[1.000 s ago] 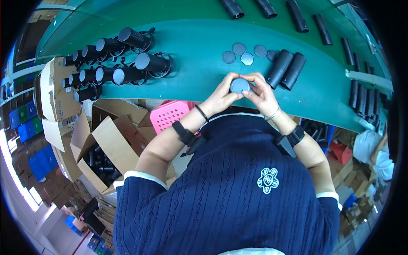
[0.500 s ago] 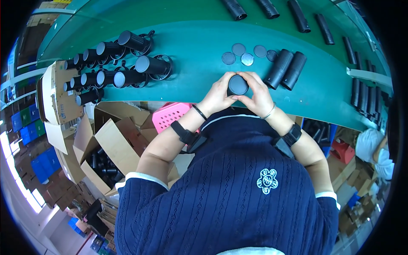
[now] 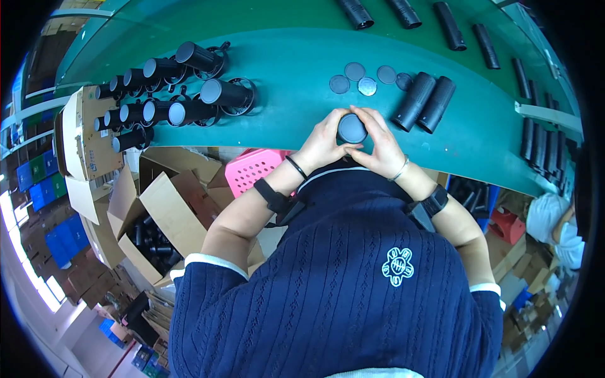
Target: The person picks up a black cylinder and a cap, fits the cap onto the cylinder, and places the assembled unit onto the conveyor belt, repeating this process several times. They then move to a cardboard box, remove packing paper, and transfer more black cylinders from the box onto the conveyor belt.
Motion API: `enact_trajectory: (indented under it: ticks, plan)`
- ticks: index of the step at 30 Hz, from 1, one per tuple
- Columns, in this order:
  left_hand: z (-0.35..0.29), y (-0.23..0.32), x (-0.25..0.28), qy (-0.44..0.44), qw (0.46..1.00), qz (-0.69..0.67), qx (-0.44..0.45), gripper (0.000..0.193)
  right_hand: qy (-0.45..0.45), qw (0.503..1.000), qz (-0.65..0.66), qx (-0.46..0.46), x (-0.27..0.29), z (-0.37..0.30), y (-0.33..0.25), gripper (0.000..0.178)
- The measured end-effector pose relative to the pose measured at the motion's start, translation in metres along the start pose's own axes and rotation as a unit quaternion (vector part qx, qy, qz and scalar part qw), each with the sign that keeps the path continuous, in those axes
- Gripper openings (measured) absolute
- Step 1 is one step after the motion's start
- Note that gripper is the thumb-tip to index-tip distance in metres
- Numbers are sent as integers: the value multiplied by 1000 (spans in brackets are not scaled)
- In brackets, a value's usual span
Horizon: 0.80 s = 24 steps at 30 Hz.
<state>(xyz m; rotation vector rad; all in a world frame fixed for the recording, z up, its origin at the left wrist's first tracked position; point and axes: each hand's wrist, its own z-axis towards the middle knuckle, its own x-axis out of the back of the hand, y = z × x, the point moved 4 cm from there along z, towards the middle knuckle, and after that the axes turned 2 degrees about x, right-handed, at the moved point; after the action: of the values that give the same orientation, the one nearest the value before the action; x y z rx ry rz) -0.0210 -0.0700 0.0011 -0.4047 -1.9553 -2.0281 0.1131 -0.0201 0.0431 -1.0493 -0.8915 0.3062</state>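
Close to the table's near edge, my left hand (image 3: pixel 326 140) and my right hand (image 3: pixel 384 148) wrap round a dark piece with a round, flat grey cap (image 3: pixel 352 128) facing up. Below the cap, the body is hidden by my fingers and cannot be made out. Just beyond my hands lie several loose round caps (image 3: pixel 339 84), and one of them (image 3: pixel 367 86) looks shinier. Two black ribbed tubes (image 3: pixel 413 103) lie side by side to the right of the caps.
On the left stand rows of black capped cylinders with ring-shaped bases (image 3: pixel 227 94). More black tubes (image 3: pixel 449 26) lie on the far green strip. Below the table edge are an open cardboard box of black parts (image 3: pixel 161 214), a pink perforated stool (image 3: pixel 252 171) and a blue bin (image 3: pixel 493 205).
The tubes on the far green strip have shifted a little to the right. My hands keep their grip around the capped piece, with only a slight shift of the fingers.
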Motion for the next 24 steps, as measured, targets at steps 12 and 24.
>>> enact_trajectory:
  ticks: [12,24]
  plan:
    - [19,3,5,43,999,-27,21,57,47,998,-22,-40,6,22,9,63]
    - [17,-5,1,-38,972,-225,61,60,-2,958,257,-123,5,13,39,44]
